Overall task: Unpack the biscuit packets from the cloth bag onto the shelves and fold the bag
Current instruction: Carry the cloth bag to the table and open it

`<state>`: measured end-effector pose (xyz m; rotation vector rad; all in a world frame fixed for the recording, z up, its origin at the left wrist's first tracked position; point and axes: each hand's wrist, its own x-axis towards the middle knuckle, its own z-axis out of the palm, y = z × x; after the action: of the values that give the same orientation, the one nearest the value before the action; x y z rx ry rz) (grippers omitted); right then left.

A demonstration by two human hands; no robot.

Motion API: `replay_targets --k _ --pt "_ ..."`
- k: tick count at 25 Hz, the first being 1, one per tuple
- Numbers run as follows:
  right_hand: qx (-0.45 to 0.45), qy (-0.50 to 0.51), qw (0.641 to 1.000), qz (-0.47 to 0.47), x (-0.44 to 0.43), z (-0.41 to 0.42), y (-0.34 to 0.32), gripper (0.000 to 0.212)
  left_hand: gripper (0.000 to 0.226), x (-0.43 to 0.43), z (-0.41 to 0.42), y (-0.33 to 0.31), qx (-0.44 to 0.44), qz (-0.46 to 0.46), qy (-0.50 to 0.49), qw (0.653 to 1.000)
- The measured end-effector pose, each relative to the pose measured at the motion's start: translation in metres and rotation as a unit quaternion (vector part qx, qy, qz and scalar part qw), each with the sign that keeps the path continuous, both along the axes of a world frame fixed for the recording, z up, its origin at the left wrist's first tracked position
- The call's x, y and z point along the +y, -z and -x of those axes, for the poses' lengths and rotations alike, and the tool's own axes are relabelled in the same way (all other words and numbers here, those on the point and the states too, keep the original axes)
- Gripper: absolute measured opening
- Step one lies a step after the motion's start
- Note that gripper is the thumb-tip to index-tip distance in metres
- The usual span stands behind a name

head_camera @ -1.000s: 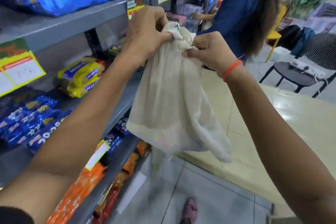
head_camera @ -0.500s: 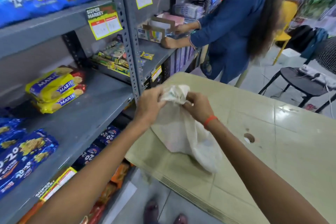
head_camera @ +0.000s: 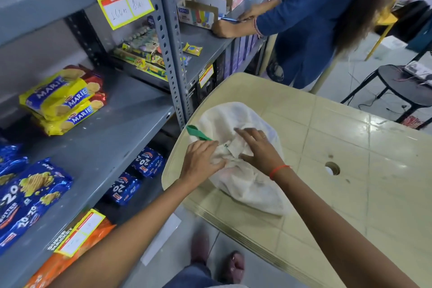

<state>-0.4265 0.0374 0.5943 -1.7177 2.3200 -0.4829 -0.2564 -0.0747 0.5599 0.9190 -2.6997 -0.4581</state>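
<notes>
Cloth bag [head_camera: 245,184], just one, on the table [head_camera: 350,206]; left hand [head_camera: 201,162] grips it, right hand [head_camera: 258,147] presses flat.

The cloth bag [head_camera: 252,189] lies crumpled on the worktop [head_camera: 350,194]. The left hand [head_camera: 201,161] grips bunched cloth beside the bag's green strap [head_camera: 197,133]; the right hand [head_camera: 259,147] presses flat on the bag. Left of the bag, Marie packets [head_camera: 63,100] lie on a shelf [head_camera: 112,147].

Cloth, plastic and painted metal

Matt, crumpled cloth bag [head_camera: 243,177] on a glossy plastic desk [head_camera: 350,170]; matt grey metal shelves [head_camera: 112,142]; shiny foil-like biscuit packets [head_camera: 60,100].
</notes>
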Motion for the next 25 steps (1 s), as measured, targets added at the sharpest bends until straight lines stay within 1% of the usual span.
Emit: replay_targets --k 1,2,3,4,5,6,7,8,9,10,11,13,14,15,16,18,19,20,22,25 --pt "0.043 -0.038 0.998 0.006 -0.003 -0.003 0.000 0.053 0.050 0.000 0.003 0.000 0.020 0.002 0.007 1.000" --pt "0.077 -0.061 0.995 0.020 -0.005 -0.006 0.001 0.039 0.043 -0.001 0.007 -0.001 0.031 -0.002 0.011 0.999" --pt "0.094 -0.069 0.993 0.034 -0.008 -0.005 0.003 0.023 0.035 -0.003 0.010 -0.003 0.033 -0.012 0.008 0.999" --pt "0.095 -0.055 0.993 0.039 -0.009 0.001 0.006 0.013 0.029 -0.007 0.012 -0.003 0.037 -0.017 -0.006 0.999" --pt "0.082 -0.017 0.996 0.036 -0.008 0.010 0.009 0.012 0.024 -0.012 0.011 -0.002 0.046 -0.016 -0.028 0.998" --pt "0.054 0.047 0.997 0.037 -0.005 0.023 0.011 0.014 0.023 -0.018 0.006 -0.001 0.053 -0.017 -0.053 0.997" --pt "0.021 0.131 0.990 0.046 -0.001 0.042 0.012 0.016 0.022 -0.025 -0.001 0.001 0.053 -0.023 -0.082 0.995" --pt "-0.006 0.212 0.976 0.044 0.004 0.061 0.013 0.018 0.023 -0.032 -0.012 0.004 0.045 -0.036 -0.109 0.992" --pt "-0.021 0.264 0.964 0.030 0.009 0.075 0.014 0.020 0.025 -0.038 -0.022 0.006 0.037 -0.052 -0.130 0.989" --pt "-0.021 0.276 0.961 0.011 0.011 0.084 0.014 0.023 0.028 -0.041 -0.030 0.006 0.031 -0.062 -0.143 0.987" --pt "-0.011 0.251 0.968 -0.005 0.010 0.085 0.015 0.029 0.034 -0.042 -0.033 0.005 0.028 -0.055 -0.150 0.987" --pt "0.013 0.161 0.987 -0.004 0.003 0.072 0.016 0.045 0.052 -0.036 -0.019 -0.003 0.039 0.007 -0.119 0.992" --pt "0.021 0.126 0.992 0.008 -0.003 0.061 0.015 0.046 0.058 -0.032 -0.006 -0.008 0.047 0.032 -0.090 0.994" --pt "0.028 0.098 0.995 0.015 -0.009 0.052 0.015 0.042 0.061 -0.026 0.010 -0.012 0.049 0.030 -0.062 0.996" --pt "0.033 0.074 0.997 0.003 -0.015 0.045 0.017 0.035 0.061 -0.021 0.025 -0.015 0.039 0.001 -0.037 0.999" --pt "0.059 0.028 0.996 -0.058 -0.022 0.038 0.022 0.026 0.051 -0.012 0.050 -0.014 -0.015 -0.062 -0.010 0.998" --pt "0.072 0.014 0.994 -0.084 -0.023 0.039 0.024 0.024 0.043 -0.011 0.056 -0.011 -0.047 -0.071 -0.007 0.996" --pt "0.067 0.013 0.994 -0.089 -0.021 0.042 0.026 0.022 0.034 -0.014 0.058 -0.008 -0.072 -0.078 -0.011 0.994" --pt "0.033 0.034 0.997 -0.057 -0.015 0.050 0.028 0.019 0.021 -0.021 0.056 -0.002 -0.064 -0.096 -0.033 0.993" --pt "0.020 0.032 0.996 -0.079 -0.008 0.051 0.031 0.021 0.019 -0.026 0.054 -0.007 -0.028 -0.096 -0.032 0.994"
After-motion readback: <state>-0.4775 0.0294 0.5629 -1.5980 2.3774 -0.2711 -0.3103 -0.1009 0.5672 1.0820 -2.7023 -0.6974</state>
